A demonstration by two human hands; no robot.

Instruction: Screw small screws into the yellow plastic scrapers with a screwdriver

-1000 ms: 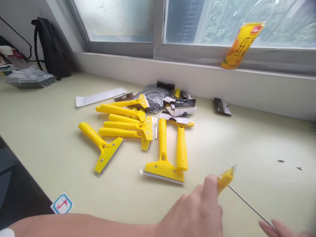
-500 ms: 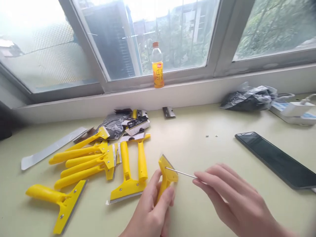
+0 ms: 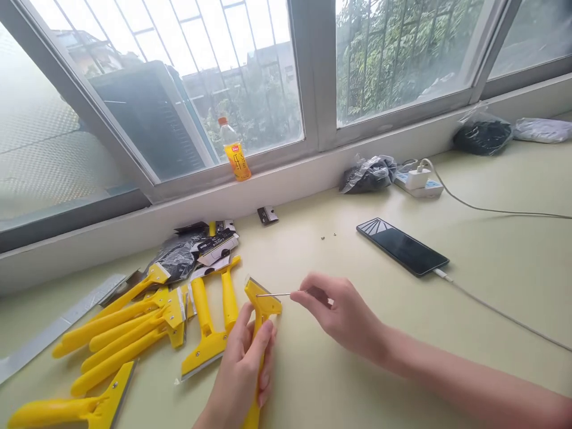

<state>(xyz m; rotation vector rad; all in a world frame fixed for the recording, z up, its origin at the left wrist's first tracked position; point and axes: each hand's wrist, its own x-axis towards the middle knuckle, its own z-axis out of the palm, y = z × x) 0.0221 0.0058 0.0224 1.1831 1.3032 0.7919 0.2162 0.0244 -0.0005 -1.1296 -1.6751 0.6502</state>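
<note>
My left hand (image 3: 243, 372) grips the handle of a yellow scraper (image 3: 261, 301), holding it upright with its head up and blade edge facing left. My right hand (image 3: 342, 313) pinches a thin metal screwdriver shaft (image 3: 273, 294) whose tip touches the scraper's head. To the left lies a pile of several more yellow scrapers (image 3: 147, 325) on the pale green table (image 3: 366, 381), with blade packets (image 3: 214, 244) and a dark plastic bag (image 3: 175, 257) behind them.
A black phone (image 3: 402, 246) on a white cable lies at the right. Two small screws (image 3: 328, 237) rest mid-table. A lone blade packet (image 3: 267, 215) lies near the sill, where an orange drink bottle (image 3: 235, 152) stands. Dark bags (image 3: 369, 174) and a power strip (image 3: 419, 180) sit farther right.
The view has swung right and up, bringing the phone and window into sight. My hands have brought the scraper and the screwdriver tip together and raised them nearer the pile.
</note>
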